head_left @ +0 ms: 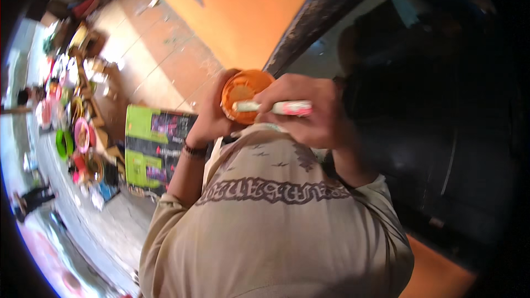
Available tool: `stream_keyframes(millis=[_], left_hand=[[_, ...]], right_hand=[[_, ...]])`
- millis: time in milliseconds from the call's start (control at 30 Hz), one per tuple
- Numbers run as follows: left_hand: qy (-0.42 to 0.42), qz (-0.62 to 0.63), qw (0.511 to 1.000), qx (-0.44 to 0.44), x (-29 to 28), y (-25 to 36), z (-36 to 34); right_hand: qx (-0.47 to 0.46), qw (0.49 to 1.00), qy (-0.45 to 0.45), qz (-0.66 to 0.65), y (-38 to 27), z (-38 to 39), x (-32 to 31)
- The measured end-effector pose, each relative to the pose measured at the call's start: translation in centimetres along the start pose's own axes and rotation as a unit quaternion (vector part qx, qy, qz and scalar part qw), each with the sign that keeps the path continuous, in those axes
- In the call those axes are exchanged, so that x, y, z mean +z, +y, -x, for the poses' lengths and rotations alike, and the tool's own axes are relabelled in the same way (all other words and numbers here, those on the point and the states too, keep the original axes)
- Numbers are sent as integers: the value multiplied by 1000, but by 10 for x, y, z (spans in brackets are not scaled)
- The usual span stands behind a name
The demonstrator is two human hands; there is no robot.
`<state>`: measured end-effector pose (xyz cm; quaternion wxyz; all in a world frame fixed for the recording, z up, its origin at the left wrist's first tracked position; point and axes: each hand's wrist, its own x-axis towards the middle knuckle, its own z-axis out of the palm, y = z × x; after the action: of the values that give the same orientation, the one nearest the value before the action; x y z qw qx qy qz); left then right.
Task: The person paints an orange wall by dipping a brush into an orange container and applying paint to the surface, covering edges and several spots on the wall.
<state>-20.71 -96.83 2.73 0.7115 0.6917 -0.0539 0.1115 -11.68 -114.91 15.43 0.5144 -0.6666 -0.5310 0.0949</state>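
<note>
In front of my chest, my left hand [212, 111] is wrapped round the side of an orange cup-like container [249, 80]. The container's open top faces up, and something tan shows inside it. My right hand [309, 105] is closed on a slim white stick-like tool [291, 108] with pink-red marks at its outer end. Its pale other end [243, 106] lies over the container's opening; whether it touches the inside I cannot tell. Blur hides the tool's exact kind.
A green and black printed box [149, 149] stands by my left forearm. Ahead rises an orange wall [259, 11]; a large dark glossy surface [430, 132] fills the right. Tiled floor [160, 49] stretches left, toward colourful wares including a pink basin [84, 135] and a green one [64, 143].
</note>
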Motion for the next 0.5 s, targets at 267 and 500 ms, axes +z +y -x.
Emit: stream_keyframes(millis=[267,500], left_hand=[[85,-41,995,29,-12,18,16],[132,-70,988,46,-18,25,24]], right_hand=[[-87,995,-37,-33,2,-19,10],[-100,995,1,-15,5,-27,21]])
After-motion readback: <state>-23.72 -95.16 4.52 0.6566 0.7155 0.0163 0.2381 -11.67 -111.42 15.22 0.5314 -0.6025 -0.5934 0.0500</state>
